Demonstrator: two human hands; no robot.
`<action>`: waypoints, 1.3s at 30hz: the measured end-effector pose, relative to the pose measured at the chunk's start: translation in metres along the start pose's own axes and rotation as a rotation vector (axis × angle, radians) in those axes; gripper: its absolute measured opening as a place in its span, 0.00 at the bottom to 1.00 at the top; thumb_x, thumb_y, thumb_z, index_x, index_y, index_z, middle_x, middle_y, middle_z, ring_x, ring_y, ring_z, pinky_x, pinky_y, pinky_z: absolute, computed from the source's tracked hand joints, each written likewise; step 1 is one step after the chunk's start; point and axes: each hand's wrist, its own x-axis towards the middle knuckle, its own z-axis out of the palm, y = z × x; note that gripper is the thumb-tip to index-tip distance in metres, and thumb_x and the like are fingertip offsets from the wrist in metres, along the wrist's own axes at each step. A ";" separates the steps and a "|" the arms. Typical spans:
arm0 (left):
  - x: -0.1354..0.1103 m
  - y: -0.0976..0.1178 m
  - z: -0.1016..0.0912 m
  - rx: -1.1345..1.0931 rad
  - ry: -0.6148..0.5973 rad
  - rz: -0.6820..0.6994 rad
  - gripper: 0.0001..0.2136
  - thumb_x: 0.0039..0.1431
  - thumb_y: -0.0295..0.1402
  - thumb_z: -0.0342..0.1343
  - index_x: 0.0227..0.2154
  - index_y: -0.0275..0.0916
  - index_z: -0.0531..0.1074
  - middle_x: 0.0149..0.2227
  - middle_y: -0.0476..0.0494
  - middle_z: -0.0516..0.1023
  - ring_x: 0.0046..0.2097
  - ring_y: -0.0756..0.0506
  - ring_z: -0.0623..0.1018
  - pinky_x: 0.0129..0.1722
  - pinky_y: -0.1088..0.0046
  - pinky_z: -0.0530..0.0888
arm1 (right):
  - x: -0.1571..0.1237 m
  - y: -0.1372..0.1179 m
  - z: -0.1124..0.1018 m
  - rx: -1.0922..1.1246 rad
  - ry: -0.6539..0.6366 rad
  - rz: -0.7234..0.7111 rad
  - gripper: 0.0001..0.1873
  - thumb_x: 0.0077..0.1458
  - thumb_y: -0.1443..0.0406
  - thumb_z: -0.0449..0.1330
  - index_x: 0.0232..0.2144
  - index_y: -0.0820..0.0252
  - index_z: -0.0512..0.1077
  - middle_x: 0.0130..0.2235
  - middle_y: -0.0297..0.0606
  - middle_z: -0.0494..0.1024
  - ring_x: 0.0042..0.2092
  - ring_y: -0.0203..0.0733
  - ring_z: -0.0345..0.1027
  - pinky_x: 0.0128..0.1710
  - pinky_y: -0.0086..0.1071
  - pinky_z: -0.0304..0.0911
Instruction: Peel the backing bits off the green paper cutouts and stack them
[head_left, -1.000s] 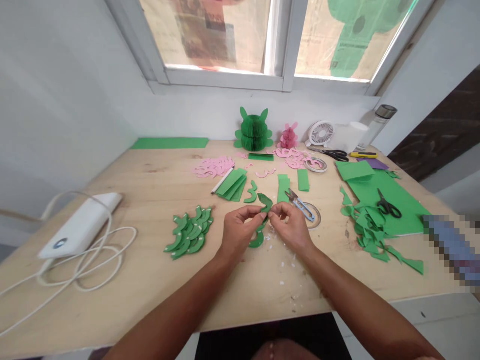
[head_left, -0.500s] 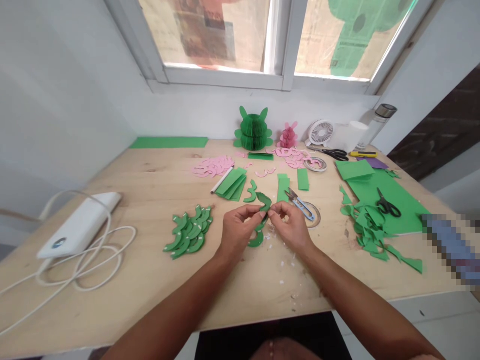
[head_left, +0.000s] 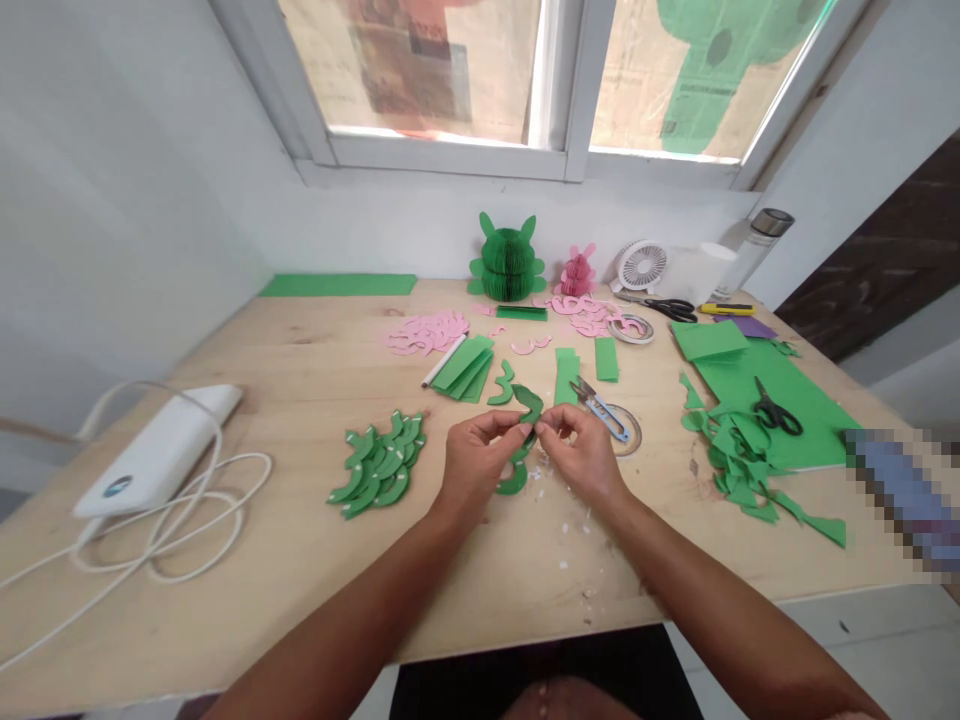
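Observation:
Between my two hands is a curved green paper cutout [head_left: 531,400]. My left hand [head_left: 484,450] pinches it from the left. The fingertips of my right hand [head_left: 581,447] are pinched together at its right edge; whether they grip the paper or a small bit on it is too small to tell. Under my hands lies another curved green piece [head_left: 514,480], partly hidden. Just beyond is a wavy green cutout [head_left: 502,384]. Blue-handled thread snips [head_left: 606,410] rest on a tape ring [head_left: 634,432] beside my right hand. White paper bits [head_left: 566,530] dot the table nearby.
Left of my hands sits a pile of green cutouts [head_left: 379,465], then a white power bank [head_left: 161,450] with coiled cable. On the right are green scraps [head_left: 739,450] and black scissors [head_left: 776,408]. Green [head_left: 508,260] and pink [head_left: 577,272] paper figures stand at the back.

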 end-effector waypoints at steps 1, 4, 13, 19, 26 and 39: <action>0.000 0.000 0.000 0.000 0.005 0.000 0.08 0.38 0.33 0.64 0.24 0.36 0.78 0.26 0.44 0.79 0.30 0.47 0.76 0.31 0.73 0.72 | 0.000 0.000 0.000 -0.004 -0.003 -0.006 0.06 0.48 0.65 0.56 0.22 0.60 0.69 0.23 0.33 0.72 0.26 0.36 0.63 0.27 0.28 0.59; 0.001 0.000 0.000 -0.009 0.015 -0.001 0.08 0.37 0.33 0.65 0.24 0.36 0.78 0.26 0.45 0.79 0.29 0.47 0.76 0.31 0.73 0.72 | 0.000 0.002 0.000 -0.015 -0.008 -0.026 0.07 0.49 0.64 0.55 0.23 0.60 0.69 0.24 0.33 0.73 0.26 0.36 0.64 0.28 0.28 0.59; -0.001 -0.002 0.000 -0.014 -0.003 -0.015 0.08 0.39 0.34 0.64 0.25 0.35 0.77 0.24 0.47 0.77 0.27 0.49 0.75 0.25 0.77 0.70 | 0.000 0.005 0.000 -0.037 -0.020 -0.031 0.07 0.51 0.63 0.56 0.24 0.60 0.70 0.24 0.33 0.73 0.27 0.36 0.64 0.28 0.28 0.58; -0.001 0.000 0.000 0.017 0.012 -0.037 0.08 0.38 0.34 0.65 0.24 0.36 0.77 0.24 0.47 0.78 0.27 0.48 0.75 0.26 0.75 0.71 | 0.000 0.005 0.002 -0.032 -0.020 -0.028 0.06 0.50 0.64 0.55 0.24 0.60 0.69 0.24 0.33 0.72 0.27 0.36 0.63 0.28 0.28 0.59; 0.000 -0.001 -0.002 0.118 0.053 0.051 0.09 0.37 0.33 0.65 0.26 0.38 0.78 0.28 0.46 0.80 0.31 0.47 0.77 0.33 0.75 0.72 | -0.001 0.001 0.005 -0.044 -0.004 0.007 0.05 0.49 0.66 0.55 0.24 0.60 0.69 0.23 0.31 0.71 0.26 0.34 0.64 0.28 0.26 0.58; -0.002 0.001 -0.004 0.283 0.076 0.135 0.10 0.40 0.36 0.63 0.28 0.38 0.78 0.32 0.45 0.80 0.38 0.42 0.78 0.46 0.63 0.72 | 0.000 0.001 0.005 0.010 -0.013 0.050 0.04 0.49 0.68 0.57 0.26 0.60 0.72 0.24 0.31 0.72 0.28 0.33 0.64 0.29 0.25 0.58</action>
